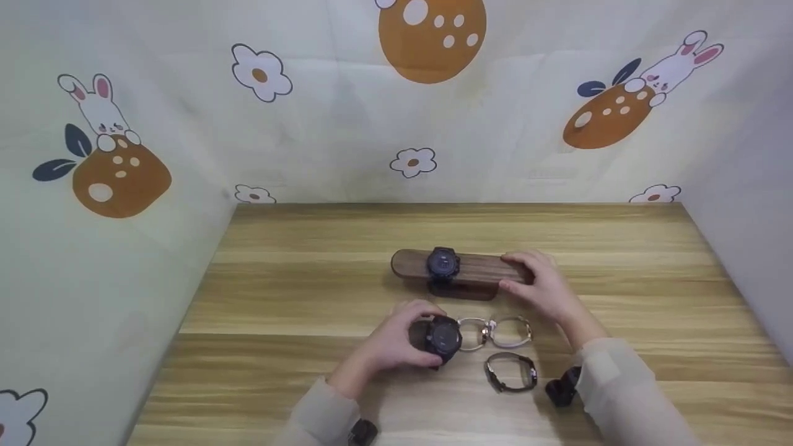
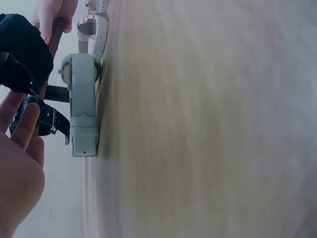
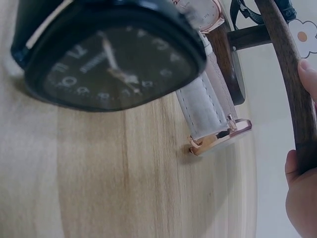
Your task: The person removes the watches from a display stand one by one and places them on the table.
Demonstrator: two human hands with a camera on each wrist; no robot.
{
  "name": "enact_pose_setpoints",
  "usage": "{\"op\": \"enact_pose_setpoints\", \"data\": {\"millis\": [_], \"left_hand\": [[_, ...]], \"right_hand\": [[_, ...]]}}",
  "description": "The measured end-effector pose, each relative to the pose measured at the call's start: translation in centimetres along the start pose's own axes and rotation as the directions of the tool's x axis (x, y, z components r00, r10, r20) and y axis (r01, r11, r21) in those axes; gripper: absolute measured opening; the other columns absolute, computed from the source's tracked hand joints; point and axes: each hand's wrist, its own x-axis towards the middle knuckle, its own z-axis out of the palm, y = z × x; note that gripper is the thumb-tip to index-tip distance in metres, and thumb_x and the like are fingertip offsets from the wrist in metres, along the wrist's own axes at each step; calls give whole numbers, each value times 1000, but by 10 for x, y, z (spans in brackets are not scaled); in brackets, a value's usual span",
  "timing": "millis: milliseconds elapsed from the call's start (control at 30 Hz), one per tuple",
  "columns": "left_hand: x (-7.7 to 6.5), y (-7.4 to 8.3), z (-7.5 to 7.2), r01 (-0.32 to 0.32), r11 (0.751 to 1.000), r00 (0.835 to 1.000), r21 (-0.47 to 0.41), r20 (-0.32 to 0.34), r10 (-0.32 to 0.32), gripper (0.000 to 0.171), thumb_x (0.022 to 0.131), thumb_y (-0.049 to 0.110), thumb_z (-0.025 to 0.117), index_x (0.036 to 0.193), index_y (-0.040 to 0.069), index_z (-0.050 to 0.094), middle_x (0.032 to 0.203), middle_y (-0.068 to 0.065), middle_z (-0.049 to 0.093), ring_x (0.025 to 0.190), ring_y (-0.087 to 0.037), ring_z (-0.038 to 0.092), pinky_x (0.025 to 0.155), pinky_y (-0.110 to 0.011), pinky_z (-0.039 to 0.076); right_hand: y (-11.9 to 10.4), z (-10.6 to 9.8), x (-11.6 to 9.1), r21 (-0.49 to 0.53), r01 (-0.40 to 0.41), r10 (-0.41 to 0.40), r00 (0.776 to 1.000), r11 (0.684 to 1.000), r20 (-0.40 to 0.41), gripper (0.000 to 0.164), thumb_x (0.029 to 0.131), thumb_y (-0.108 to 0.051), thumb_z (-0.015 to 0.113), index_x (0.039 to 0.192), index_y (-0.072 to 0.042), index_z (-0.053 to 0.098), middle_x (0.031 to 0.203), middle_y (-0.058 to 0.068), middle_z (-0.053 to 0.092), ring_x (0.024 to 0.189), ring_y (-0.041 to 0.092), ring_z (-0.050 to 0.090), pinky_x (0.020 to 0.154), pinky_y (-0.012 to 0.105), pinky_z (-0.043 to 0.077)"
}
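My left hand [image 1: 393, 339] holds a black wristwatch [image 1: 445, 338] by its strap, fingers and thumb curved around it, just in front of a dark wooden watch stand [image 1: 483, 266]. Around the stand's bar, left of its middle, sits another black watch [image 1: 442, 263]. The bar's right end is gripped by my right hand [image 1: 544, 282], with the thumb on the near side and fingers on the far side. In the right wrist view, part of this hand [image 3: 303, 198] shows against the bar [image 3: 292, 74]. Dark watches partly hide the left fingers [image 2: 25, 129] in the left wrist view.
Two pale-strapped watches [image 1: 473, 348] [image 1: 511, 344] stand on their sides right of the held watch. Nearer lies a black-strapped watch [image 1: 513, 390]. A patterned cloth wall [image 1: 334, 136] rises behind the wooden tabletop [image 1: 279, 266].
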Motion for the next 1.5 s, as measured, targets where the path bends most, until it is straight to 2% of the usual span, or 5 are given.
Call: {"op": "enact_pose_setpoints", "data": {"millis": [300,600,1067,1300,1500], "left_hand": [[-2,3,6,-34,993,999,115,41,30,67,57,39,86,118,29,59,121,17,55,116,-12,40,104,-52,20],[-4,6,13,-28,992,996,125,84,17,68,57,41,86,118,25,61,120,17,56,116,-11,38,106,-54,15],[-6,6,24,-53,979,993,197,113,31,65,56,46,85,116,33,61,111,22,57,104,-5,38,94,-38,28],[-5,3,27,-103,967,988,233,136,73,59,59,44,85,113,31,63,111,23,58,103,-4,40,99,-43,26],[-2,1,31,-207,912,972,353,177,152,58,61,48,82,113,29,63,112,22,59,102,-5,42,96,-36,31]], "right_hand": [[2,2,1,-11,50,-50,998,999,-29,53,76,-23,77,123,-11,58,124,16,54,115,35,40,99,54,32],[2,3,0,-15,49,-49,999,999,-24,53,76,-23,77,124,-10,58,124,17,53,115,35,40,98,55,32],[1,2,-1,13,31,-30,999,999,-26,53,77,-23,77,124,-11,58,125,16,53,116,35,39,100,54,30],[3,3,-1,-6,63,-64,997,998,-41,52,76,-22,77,123,-8,58,123,17,55,114,35,40,98,53,31],[2,3,-1,4,57,-57,997,998,-43,52,76,-22,77,123,-9,58,123,17,54,114,35,39,98,53,31]]}}
